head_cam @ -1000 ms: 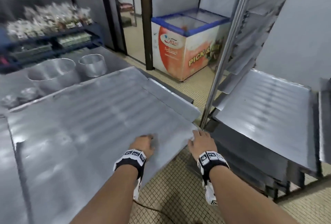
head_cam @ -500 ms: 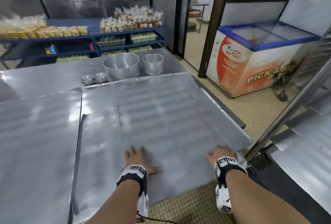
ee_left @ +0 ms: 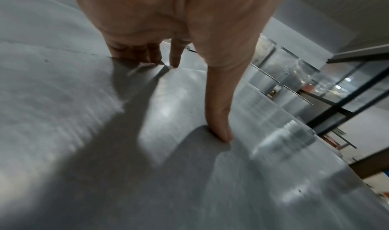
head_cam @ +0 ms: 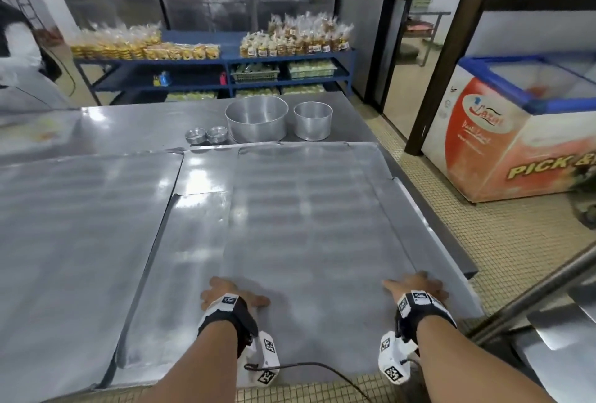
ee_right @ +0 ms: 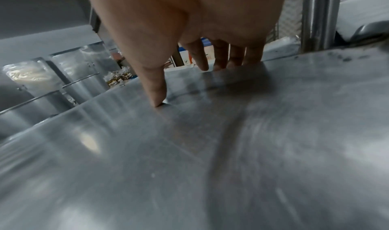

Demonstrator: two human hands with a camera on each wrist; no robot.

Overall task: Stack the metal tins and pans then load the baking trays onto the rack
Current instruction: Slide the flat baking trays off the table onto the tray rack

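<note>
So you've got both hands down on the top baking tray (head_cam: 309,225), which lies flat on the worktop (head_cam: 96,125) over another tray (head_cam: 193,241) that sticks out on its left side. Your left hand (head_cam: 225,294) sits near the tray's front edge, fingers spread and pretty straight, tips pressing on the metal, thumb out to the right; the left wrist view shows the thumb (ee_left: 221,114) and fingertips touching the sheet, nothing gripped. Your right hand (head_cam: 417,288) is at the tray's front right corner, also flat-ish, thumb tip down on the surface and the fingers (ee_right: 221,57) reaching to the far edge; can't tell if they hook over it. A third tray (head_cam: 64,225) lies to the left. Further back on the worktop stand a big round pan (head_cam: 256,119), a smaller one (head_cam: 312,120) just right of it, and two little stacks of tins (head_cam: 206,135) to the left. The rack (head_cam: 532,289) post shows at your right, a chest freezer (head_cam: 503,144) beyond.
</note>
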